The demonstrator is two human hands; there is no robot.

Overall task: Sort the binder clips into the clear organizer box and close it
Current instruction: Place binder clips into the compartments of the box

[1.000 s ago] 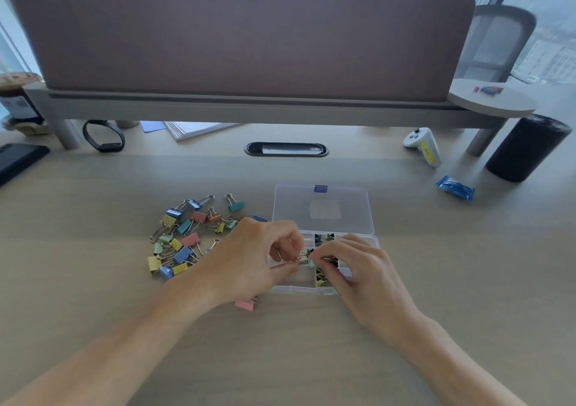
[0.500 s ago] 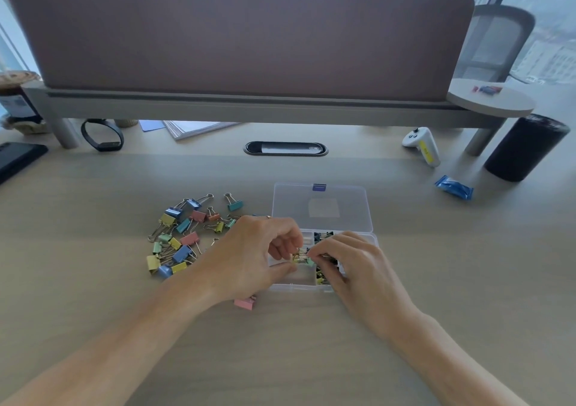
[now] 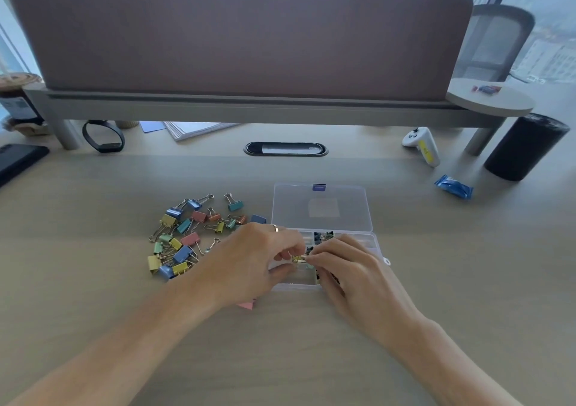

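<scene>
Yellow with gold wire arms, a clip is pinched where the two grips meet. The left grip is curled tight on it, with the fingers over the clip and the thumb nearer the person; a ring shows on one finger. The right grip comes in from the other side, its fingers bent and their tips closed on the same clip.

The clear box lies on the worktop straight under both grips, and the held clip is above its compartments. Its lid lies open and flat just beyond the grips, with a purple latch on the far edge. Black clips fill a compartment just beyond the right grip's fingertips.

A loose pile of blue, yellow, green and pink clips lies on the worktop to the left of the left grip, outside the box. One blue clip lies just beyond the left knuckles, beside the lid. A pink clip peeks out from under the left wrist.

Well off to the right of the right grip and beyond it are a blue packet, a white controller and a black cylinder. Far beyond the left grip lies a black wristband
</scene>
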